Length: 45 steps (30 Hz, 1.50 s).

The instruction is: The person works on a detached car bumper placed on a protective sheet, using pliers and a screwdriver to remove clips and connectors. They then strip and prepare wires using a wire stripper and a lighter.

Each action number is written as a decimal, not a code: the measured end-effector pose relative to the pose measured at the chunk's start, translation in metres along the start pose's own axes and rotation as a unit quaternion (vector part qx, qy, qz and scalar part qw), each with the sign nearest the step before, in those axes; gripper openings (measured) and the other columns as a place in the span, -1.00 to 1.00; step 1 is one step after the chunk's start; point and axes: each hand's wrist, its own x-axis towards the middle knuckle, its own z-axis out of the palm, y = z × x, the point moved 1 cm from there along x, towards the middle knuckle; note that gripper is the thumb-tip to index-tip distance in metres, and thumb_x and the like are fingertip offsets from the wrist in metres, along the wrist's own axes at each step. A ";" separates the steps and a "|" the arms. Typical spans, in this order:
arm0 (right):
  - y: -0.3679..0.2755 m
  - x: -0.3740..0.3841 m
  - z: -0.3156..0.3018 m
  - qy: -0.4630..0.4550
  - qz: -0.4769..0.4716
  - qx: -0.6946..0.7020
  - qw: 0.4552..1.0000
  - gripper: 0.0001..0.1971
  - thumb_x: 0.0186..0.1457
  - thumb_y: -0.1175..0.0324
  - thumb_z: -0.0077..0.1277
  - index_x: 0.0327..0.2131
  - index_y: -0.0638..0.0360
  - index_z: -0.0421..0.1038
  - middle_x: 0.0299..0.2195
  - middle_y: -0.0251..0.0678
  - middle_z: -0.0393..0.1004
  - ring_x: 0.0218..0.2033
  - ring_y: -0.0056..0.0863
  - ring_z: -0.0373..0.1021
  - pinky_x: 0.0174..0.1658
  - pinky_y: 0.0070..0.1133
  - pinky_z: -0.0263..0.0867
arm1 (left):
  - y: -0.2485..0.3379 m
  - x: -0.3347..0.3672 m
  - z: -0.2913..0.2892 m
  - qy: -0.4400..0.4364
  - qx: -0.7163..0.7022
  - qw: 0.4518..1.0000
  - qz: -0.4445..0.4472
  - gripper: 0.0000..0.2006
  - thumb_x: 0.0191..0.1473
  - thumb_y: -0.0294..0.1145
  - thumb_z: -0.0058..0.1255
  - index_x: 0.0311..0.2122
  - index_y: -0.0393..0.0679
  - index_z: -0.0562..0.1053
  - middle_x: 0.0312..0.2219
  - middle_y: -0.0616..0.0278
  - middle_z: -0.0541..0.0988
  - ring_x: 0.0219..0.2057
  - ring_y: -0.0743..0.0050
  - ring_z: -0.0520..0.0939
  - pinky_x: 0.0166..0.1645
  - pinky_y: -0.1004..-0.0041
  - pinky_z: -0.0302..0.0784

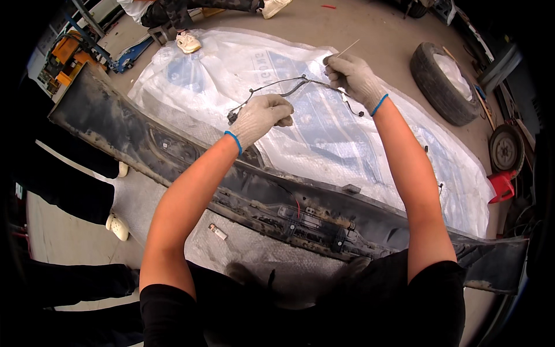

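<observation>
A thin black wiring harness [296, 88] stretches between my two gloved hands over plastic sheeting. My left hand [258, 120], fingers curled, is closed at its left part, where a small black connector [232, 117] sticks out. At the other end my right hand [354, 76] pinches with its fingertips. A thin pale strip [350, 47] juts up from those fingers; its kind is unclear. One branch of the harness, ending in a black plug [361, 114], hangs below my right hand. Beneath my forearms lies a long dark car bumper [260, 188], its inner side showing brackets and a red wire.
Printed plastic sheeting [341, 144] covers the floor beyond the bumper. At right are a tyre [430, 87], a smaller wheel [506, 148] and a red jug [502, 186]. People stand at left and sit at the far side. A lighter [218, 232] lies near my feet.
</observation>
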 end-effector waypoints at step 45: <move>0.029 -0.009 0.031 -0.033 0.046 -0.068 0.996 -0.79 0.17 0.31 0.06 -0.33 0.30 0.45 -0.50 -0.37 0.41 -0.53 -0.60 0.30 -0.44 -0.57 0.31 | -0.002 0.006 0.011 -0.052 -0.066 0.995 -0.048 -0.67 0.22 -0.31 -0.05 -0.10 -0.41 0.50 -0.28 0.01 0.66 -0.26 0.35 0.69 -0.06 0.42 0.60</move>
